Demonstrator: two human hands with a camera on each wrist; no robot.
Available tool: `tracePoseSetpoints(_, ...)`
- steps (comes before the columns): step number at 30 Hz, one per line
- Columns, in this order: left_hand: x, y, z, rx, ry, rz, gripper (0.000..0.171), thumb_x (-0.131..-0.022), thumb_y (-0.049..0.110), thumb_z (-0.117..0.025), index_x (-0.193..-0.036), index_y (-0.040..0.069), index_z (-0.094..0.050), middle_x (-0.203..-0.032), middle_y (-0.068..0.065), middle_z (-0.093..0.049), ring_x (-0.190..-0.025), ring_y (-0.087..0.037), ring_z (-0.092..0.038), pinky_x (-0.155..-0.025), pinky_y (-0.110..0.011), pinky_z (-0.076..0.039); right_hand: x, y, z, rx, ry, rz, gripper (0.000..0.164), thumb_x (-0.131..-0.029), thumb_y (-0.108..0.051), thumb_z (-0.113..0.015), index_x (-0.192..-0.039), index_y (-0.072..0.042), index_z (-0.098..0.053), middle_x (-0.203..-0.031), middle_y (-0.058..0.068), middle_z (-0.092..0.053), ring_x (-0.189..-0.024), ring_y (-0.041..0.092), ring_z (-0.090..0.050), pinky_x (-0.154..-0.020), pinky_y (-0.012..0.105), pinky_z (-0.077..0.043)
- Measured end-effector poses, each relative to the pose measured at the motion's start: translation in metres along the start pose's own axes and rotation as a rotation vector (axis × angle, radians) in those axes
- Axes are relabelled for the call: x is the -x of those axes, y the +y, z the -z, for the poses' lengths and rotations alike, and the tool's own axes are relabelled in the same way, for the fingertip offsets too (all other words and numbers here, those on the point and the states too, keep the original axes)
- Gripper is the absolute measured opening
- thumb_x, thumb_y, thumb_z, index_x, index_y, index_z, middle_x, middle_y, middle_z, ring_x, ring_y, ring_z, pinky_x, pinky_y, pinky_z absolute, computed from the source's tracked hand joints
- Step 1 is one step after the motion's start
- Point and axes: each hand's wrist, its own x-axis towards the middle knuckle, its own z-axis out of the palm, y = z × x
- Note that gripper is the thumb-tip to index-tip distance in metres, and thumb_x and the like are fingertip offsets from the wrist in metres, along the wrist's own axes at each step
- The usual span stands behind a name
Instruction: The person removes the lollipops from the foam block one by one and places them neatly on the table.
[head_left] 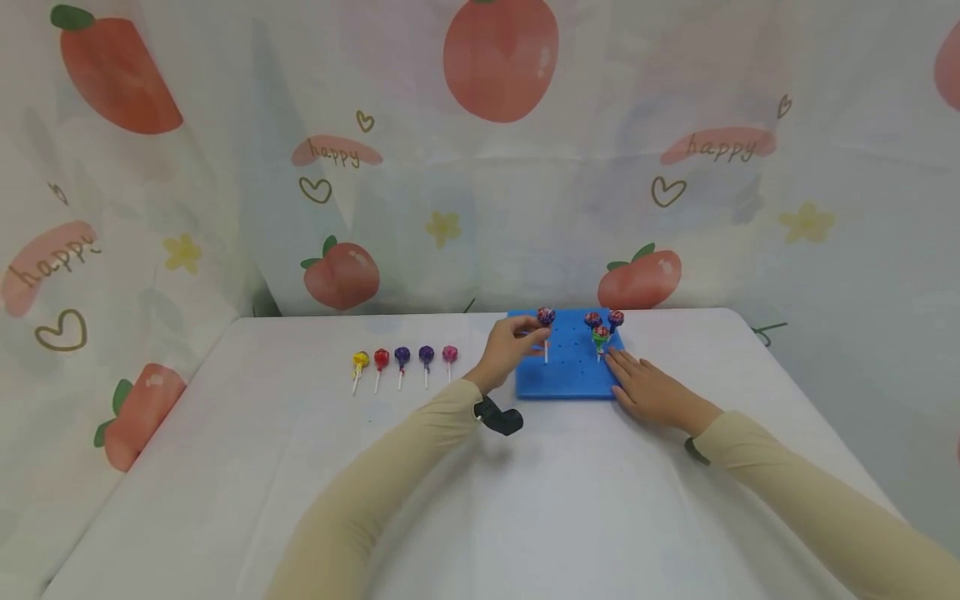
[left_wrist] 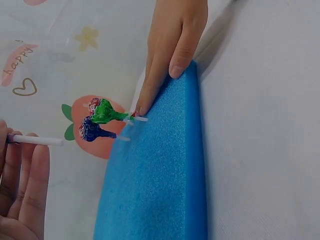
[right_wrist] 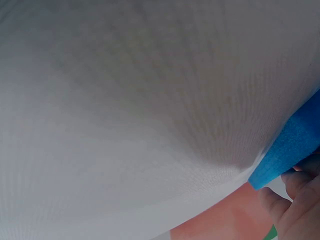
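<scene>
My left hand [head_left: 506,348] pinches a lollipop with a dark blue and red wrapper [head_left: 546,316] near its head, over the left part of the blue foam board [head_left: 562,387]. Its white stick [left_wrist: 40,140] points down in the head view, and in the left wrist view the tip is apart from the board. My right hand [head_left: 656,393] rests along the board's right edge with the fingers straight. Close to those fingertips, a green-wrapped lollipop [head_left: 601,335] and two dark blue ones [head_left: 592,320] [head_left: 616,319] stand upright in the board. Small holes dot its top.
Left of the board, a row of lollipops lies on the white tabletop [head_left: 480,500]: yellow [head_left: 361,359], red [head_left: 381,358], two purple [head_left: 402,355] [head_left: 427,354] and pink [head_left: 450,354]. A printed curtain [head_left: 420,183] hangs behind the table's back edge.
</scene>
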Motion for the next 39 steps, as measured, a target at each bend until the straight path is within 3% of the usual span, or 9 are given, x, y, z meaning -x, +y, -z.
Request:
tracePoseSetpoints(8, 0.018, 0.008, 0.012, -0.043, -0.031, 0.005, 0.024, -0.093, 0.012, -0.058, -0.11, -0.004, -0.061, -0.109, -0.024, -0.064, -0.097, -0.032, -0.066, -0.08, -0.031, -0.057, 0.001, -0.002, 0.001, -0.002, -0.007, -0.008, 0.059, -0.097, -0.025, -0.044, -0.142, 0.01, -0.028, -0.149, 0.029, -0.026, -0.137, 0.046, -0.025, -0.109, 0.061, -0.027)
tracePoseSetpoints(18, 0.035, 0.012, 0.026, -0.071, -0.032, 0.032, 0.024, -0.092, 0.013, -0.06, -0.109, -0.004, -0.062, -0.113, -0.027, -0.061, -0.088, -0.018, -0.068, -0.079, -0.028, -0.057, 0.002, -0.004, 0.005, -0.006, -0.006, -0.008, 0.058, -0.097, -0.024, -0.045, -0.142, 0.009, -0.029, -0.15, 0.028, -0.027, -0.137, 0.046, -0.025, -0.108, 0.061, -0.027)
tracePoseSetpoints(24, 0.045, 0.013, 0.035, -0.072, -0.017, 0.063, 0.023, -0.092, 0.012, -0.059, -0.109, -0.003, -0.062, -0.111, -0.023, -0.063, -0.096, -0.029, -0.067, -0.08, -0.03, -0.057, 0.003, -0.004, 0.005, -0.001, -0.006, -0.003, 0.058, -0.097, -0.024, -0.045, -0.142, 0.01, -0.029, -0.15, 0.028, -0.027, -0.137, 0.046, -0.026, -0.108, 0.061, -0.027)
tracePoseSetpoints(29, 0.051, 0.015, 0.042, -0.088, -0.011, 0.082, 0.025, -0.091, 0.014, -0.06, -0.11, -0.002, -0.062, -0.112, -0.023, -0.063, -0.096, -0.024, -0.066, -0.081, -0.029, -0.057, 0.003, -0.005, 0.005, 0.003, -0.003, 0.003, 0.058, -0.097, -0.024, -0.044, -0.142, 0.01, -0.029, -0.149, 0.028, -0.027, -0.137, 0.046, -0.026, -0.108, 0.061, -0.028)
tracePoseSetpoints(35, 0.056, 0.017, 0.05, -0.118, 0.004, 0.107, 0.027, -0.091, 0.016, -0.061, -0.112, -0.001, -0.062, -0.114, -0.024, -0.062, -0.099, -0.029, -0.066, -0.081, -0.029, -0.057, 0.002, -0.003, 0.004, 0.005, -0.014, -0.003, 0.058, -0.097, -0.025, -0.044, -0.142, 0.01, -0.029, -0.149, 0.029, -0.027, -0.137, 0.047, -0.026, -0.108, 0.061, -0.027)
tracePoseSetpoints(39, 0.061, 0.017, 0.057, -0.143, 0.019, 0.113, 0.025, -0.09, 0.015, -0.062, -0.111, 0.0, -0.063, -0.113, -0.022, -0.064, -0.095, -0.023, -0.068, -0.081, -0.029, -0.057, 0.001, -0.002, 0.003, 0.005, -0.018, -0.01, 0.059, -0.097, -0.025, -0.044, -0.142, 0.01, -0.028, -0.15, 0.029, -0.026, -0.137, 0.047, -0.025, -0.109, 0.061, -0.027)
